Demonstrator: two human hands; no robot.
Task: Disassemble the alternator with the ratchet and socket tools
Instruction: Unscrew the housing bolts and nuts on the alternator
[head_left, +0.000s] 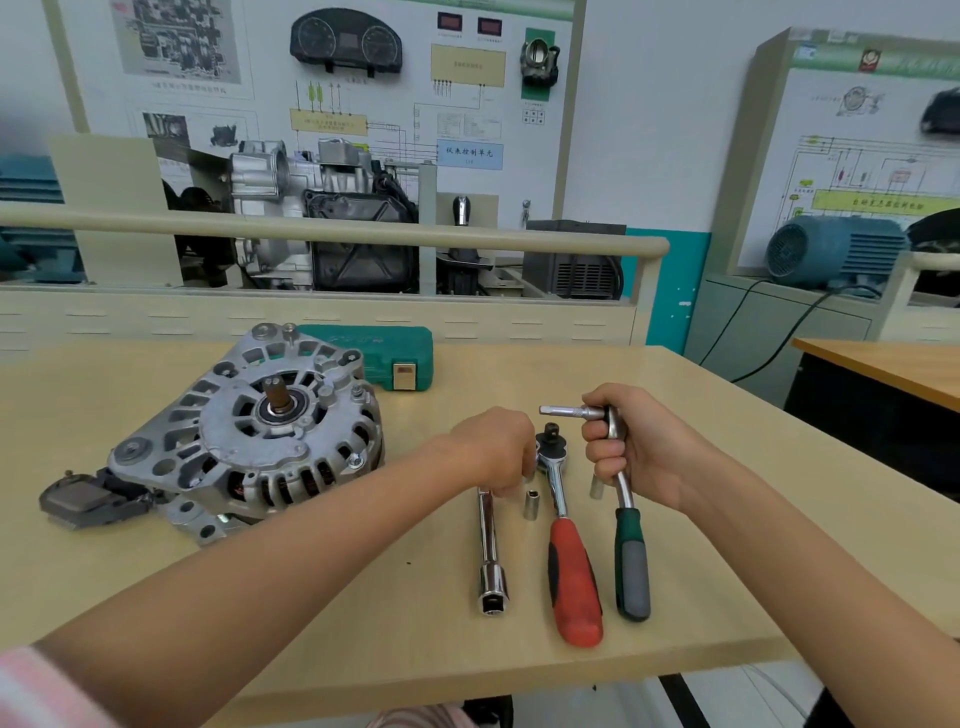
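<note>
silver cast-aluminium alternator (249, 431) lies on the pale wooden table (363, 597), left of the hands, bare shaft end pointing up, a dark plastic connector block (88, 501) at its lower left. green plastic tool case (384, 353) sits closed just behind it.

right hand (639, 452) grips the chrome neck of a green-and-grey handled ratchet (631, 561), fingers curled round it just below the head; a short chrome extension bar (571, 412) sticks out sideways from the head toward the left, lifted off the table. handle end hangs down near the table.

left hand (493, 447) is curled, fingertips pinching the top end of a long chrome extension bar (491, 556) that lies on the table with its socket end toward the person.

red-and-black handled ratchet (569, 566) lies flat between the two hands, black head (550, 441) near the left knuckles. small chrome socket (531, 504) stands just left of its shaft, another small socket (596, 487) is just right of it, partly hidden by the right hand.

training boards and an engine cutaway (322, 218) stand behind the rail.
</note>
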